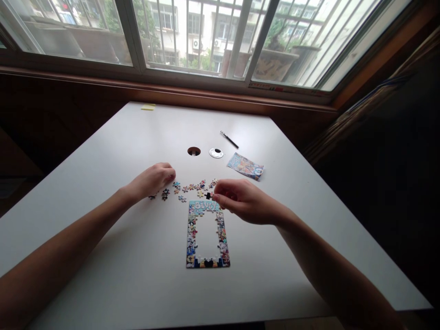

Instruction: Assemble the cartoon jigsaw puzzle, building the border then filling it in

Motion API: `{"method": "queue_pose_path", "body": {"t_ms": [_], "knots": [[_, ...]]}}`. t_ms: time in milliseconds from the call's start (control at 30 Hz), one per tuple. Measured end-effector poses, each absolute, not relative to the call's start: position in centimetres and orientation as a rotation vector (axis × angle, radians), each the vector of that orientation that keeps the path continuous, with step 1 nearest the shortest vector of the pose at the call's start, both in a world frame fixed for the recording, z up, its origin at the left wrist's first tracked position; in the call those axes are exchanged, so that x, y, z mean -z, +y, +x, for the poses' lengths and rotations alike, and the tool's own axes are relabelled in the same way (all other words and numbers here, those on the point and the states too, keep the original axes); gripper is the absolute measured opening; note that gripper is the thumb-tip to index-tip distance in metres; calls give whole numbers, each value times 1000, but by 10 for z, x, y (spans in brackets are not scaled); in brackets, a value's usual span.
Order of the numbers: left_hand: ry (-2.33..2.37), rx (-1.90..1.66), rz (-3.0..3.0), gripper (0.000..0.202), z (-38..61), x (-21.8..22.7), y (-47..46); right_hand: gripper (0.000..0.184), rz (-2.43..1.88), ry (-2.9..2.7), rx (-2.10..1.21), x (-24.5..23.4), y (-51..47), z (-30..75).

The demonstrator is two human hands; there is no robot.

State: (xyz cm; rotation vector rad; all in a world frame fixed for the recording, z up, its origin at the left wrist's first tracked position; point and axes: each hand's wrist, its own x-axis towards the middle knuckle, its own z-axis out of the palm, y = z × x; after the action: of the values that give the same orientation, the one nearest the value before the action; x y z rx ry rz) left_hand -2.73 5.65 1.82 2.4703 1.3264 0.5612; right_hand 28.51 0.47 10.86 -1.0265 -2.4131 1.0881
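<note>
The right hand (240, 199) has its fingers (220, 196) pinched shut on a small dark jigsaw piece (208, 195), held just above the top edge of the puzzle frame (207, 233). That frame lies flat on the white table (103, 151), directly below and toward the person from the fingertips; only its border is assembled, a busy cartoon print with a light blue band along the top, and the middle is an open rectangle showing bare table. The left hand (153, 179) rests curled on the table with its fingers (169, 174) bent down, touching the near end of a scatter of loose puzzle pieces (189, 188); whether it grips one cannot be told. The loose pieces, small and multicoloured, lie in a ragged row between the two sets of fingers. Beyond the right fingers lie a printed packet (245, 166), a black pen (229, 140), a round cable hole (194, 151) and its cap (216, 153).
</note>
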Motion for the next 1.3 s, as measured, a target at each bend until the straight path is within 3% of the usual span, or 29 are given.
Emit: {"method": "queue_pose_path", "body": {"t_ms": [333,767,1300], "knots": [[1480,-527,2302,28,-32,-20,59,19,-1029,-2419,-1093,-106,7,285],[1103,-1058,1563,20,13,-73,17,17,-1091,-2380,-1067,-100,12,284],[993,-686,1876,19,23,-88,-6,20,-1079,-2377,-1060,-94,14,285]]}}
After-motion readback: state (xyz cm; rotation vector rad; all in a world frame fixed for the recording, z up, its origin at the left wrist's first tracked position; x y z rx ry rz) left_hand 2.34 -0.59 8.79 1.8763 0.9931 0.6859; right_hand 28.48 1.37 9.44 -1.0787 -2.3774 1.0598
